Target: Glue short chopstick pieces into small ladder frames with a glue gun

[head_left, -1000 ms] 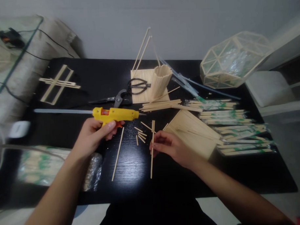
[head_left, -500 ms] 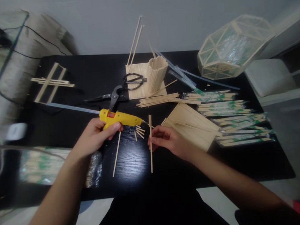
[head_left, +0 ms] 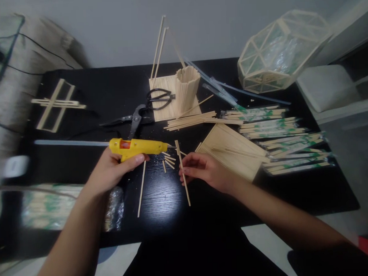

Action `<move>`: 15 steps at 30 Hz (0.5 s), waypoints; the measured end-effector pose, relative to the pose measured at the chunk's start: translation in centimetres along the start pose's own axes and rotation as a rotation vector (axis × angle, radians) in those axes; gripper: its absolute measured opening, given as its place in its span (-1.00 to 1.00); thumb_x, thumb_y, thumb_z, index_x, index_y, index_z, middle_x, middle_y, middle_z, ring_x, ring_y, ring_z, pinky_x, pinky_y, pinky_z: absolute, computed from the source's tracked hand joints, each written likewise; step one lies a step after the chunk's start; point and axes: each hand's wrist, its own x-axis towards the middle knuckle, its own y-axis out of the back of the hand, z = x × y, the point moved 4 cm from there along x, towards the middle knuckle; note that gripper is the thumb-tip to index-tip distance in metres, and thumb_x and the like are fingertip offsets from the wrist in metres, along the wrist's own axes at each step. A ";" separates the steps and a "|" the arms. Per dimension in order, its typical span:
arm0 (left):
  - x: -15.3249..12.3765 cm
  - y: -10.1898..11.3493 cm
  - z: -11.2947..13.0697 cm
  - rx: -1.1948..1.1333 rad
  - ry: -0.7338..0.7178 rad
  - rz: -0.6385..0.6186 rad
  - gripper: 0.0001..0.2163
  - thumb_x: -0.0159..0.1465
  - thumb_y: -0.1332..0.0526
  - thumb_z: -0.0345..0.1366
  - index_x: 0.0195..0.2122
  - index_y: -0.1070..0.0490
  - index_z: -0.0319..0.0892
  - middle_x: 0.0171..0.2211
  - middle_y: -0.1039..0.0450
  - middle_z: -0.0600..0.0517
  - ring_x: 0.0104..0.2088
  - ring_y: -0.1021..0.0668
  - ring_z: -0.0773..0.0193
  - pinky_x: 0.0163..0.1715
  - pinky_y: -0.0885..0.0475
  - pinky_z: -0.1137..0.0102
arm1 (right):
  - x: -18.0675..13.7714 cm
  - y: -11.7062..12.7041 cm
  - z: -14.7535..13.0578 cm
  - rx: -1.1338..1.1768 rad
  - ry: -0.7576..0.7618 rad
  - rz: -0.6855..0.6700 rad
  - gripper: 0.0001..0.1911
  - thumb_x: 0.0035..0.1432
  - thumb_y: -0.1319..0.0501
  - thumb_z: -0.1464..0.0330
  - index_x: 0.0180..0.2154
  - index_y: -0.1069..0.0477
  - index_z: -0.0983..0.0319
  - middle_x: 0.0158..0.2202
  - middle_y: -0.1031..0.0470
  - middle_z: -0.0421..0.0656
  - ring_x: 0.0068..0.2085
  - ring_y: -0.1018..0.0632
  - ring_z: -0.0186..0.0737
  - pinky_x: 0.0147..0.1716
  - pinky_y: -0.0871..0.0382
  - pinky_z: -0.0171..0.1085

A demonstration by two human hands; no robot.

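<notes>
My left hand [head_left: 115, 166] is closed around a yellow glue gun [head_left: 139, 146], a clear glue stick [head_left: 72, 142] jutting from its back. The nozzle points right and is at or very near the upper end of a thin wooden stick [head_left: 186, 190]. Pinched in the fingers of my right hand [head_left: 203, 169], that stick tilts slightly, its top leaning left. Several short cut pieces [head_left: 169, 159] lie on the black table [head_left: 162, 211] between my hands. Below the glue gun lies another long stick [head_left: 142, 189].
Pliers [head_left: 136, 119] and black-handled scissors [head_left: 160, 99] lie behind the glue gun, by a stick-built cup [head_left: 186, 89]. A flat stick panel [head_left: 232, 150] and wrapped chopsticks [head_left: 289, 146] are at right. A crossed stick frame [head_left: 54, 106] lies at left; a faceted frame [head_left: 280, 54] stands back right.
The stick in my right hand has tilted from upright, its top now leaning left. The glue gun has levelled out, its glue stick lying flatter. The whole view has shifted slightly.
</notes>
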 end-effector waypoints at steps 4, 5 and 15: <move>0.1 0.1 -0.1 0.051 -0.010 -0.027 -0.67 0.15 -0.51 -0.02 -0.32 -0.64 -0.22 -0.42 -0.59 0.01 -0.50 -0.42 0.37 -0.47 -0.39 0.46 | 0.0 0.0 0.0 0.028 0.005 0.000 -0.72 0.16 -0.49 0.23 -0.22 -0.51 0.23 -0.29 -0.62 -0.20 -0.25 -0.67 -0.25 -0.17 -0.65 -0.16; 0.1 0.1 -0.2 0.068 -0.016 -0.035 -0.66 0.15 -0.51 -0.01 -0.31 -0.64 -0.22 -0.41 -0.60 0.01 -0.49 -0.43 0.36 -0.46 -0.39 0.47 | 0.1 0.0 0.0 0.032 0.009 0.002 -0.71 0.16 -0.50 0.23 -0.22 -0.51 0.23 -0.29 -0.62 -0.20 -0.26 -0.66 -0.25 -0.18 -0.65 -0.17; 0.6 0.4 -0.6 0.248 -0.059 -0.058 -0.49 0.18 -0.39 0.20 -0.58 -0.52 -0.19 -0.58 -0.46 0.00 -0.60 -0.39 0.35 -0.61 -0.25 0.46 | 0.1 -0.1 -0.1 0.077 0.013 -0.012 -0.72 0.14 -0.52 0.25 -0.24 -0.52 0.25 -0.31 -0.62 -0.19 -0.28 -0.65 -0.28 -0.22 -0.65 -0.24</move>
